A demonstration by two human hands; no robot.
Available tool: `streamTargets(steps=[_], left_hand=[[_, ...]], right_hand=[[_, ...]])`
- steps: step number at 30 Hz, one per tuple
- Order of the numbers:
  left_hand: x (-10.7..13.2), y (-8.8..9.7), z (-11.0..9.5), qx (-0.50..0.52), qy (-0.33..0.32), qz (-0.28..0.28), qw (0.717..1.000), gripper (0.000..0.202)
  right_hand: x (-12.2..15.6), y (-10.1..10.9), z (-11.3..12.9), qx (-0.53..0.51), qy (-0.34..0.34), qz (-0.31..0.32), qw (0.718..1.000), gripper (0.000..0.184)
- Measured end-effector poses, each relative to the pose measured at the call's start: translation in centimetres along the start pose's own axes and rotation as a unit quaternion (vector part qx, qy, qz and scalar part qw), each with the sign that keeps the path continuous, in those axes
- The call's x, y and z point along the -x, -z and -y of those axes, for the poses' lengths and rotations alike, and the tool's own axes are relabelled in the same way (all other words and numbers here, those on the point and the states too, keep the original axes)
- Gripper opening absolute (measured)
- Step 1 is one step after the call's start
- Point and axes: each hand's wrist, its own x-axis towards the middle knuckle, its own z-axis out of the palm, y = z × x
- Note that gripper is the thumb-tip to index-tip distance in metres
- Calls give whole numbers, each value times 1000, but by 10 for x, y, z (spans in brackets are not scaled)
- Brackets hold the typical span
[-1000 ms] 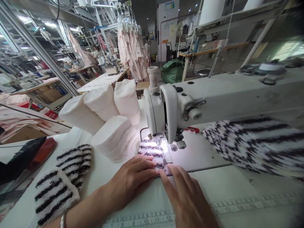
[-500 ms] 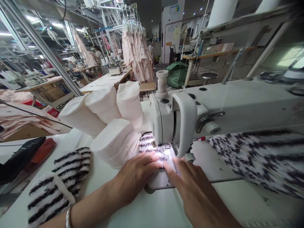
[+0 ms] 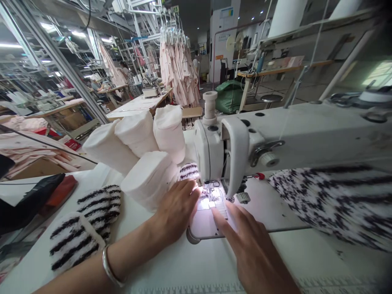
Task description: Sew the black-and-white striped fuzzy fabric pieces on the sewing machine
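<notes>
A white sewing machine stands over a lit needle plate. A small black-and-white striped fuzzy piece lies mostly behind the needle, partly hidden by the machine head. My left hand lies flat on the table at the left of the needle, fingers stretched toward the piece and touching its near end. My right hand rests flat just right of the needle plate, fingers extended and pointing at the presser foot, holding nothing.
Bundles of white cut pieces are stacked left of the machine. Striped fuzzy pieces lie at the near left and a larger striped pile sits under the machine arm at right. A black and red object lies far left.
The striped piece has travelled away from me under the needle, from in front of the presser foot to behind it. Both hands followed it forward toward the machine.
</notes>
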Motion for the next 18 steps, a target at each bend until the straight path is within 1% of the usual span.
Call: streamTargets(steps=[2,3,5,7,8,9,12,13,14,16,17,18], left_hand=[[0,3,-7,-13,18,24,999,13],[0,4,-11,-15,21,37,999,18],[-2,4,-18,-18,28,67,997,38],[-7,2,-22,-22,42,88,995,58],[-10,1,-22,-23,51,93,994,62],[-13,-1,-20,-26,61,94,993,59],[-15,0,-13,-28,97,72,992,24],[-11,1,-12,-24,107,61,992,19],[-4,4,-14,-18,115,51,992,19],[17,9,-25,10,118,37,992,19],[31,11,-34,37,121,25,992,17],[45,13,-44,79,119,9,990,14]], right_hand=[[4,1,-2,15,16,-2,1000,70],[6,1,-3,24,32,-8,999,70],[10,-2,-8,39,61,-20,997,73],[12,-5,-13,50,76,-32,995,74],[12,-6,-14,54,77,-34,995,73],[11,-6,-15,57,79,-34,995,70],[7,-4,-11,53,73,-45,995,58],[6,-2,-8,44,71,-53,995,50],[7,-1,-4,27,71,-60,995,40],[9,2,9,-20,71,-65,995,18],[11,3,17,-43,61,-68,995,12],[12,4,26,-65,39,-74,994,10]])
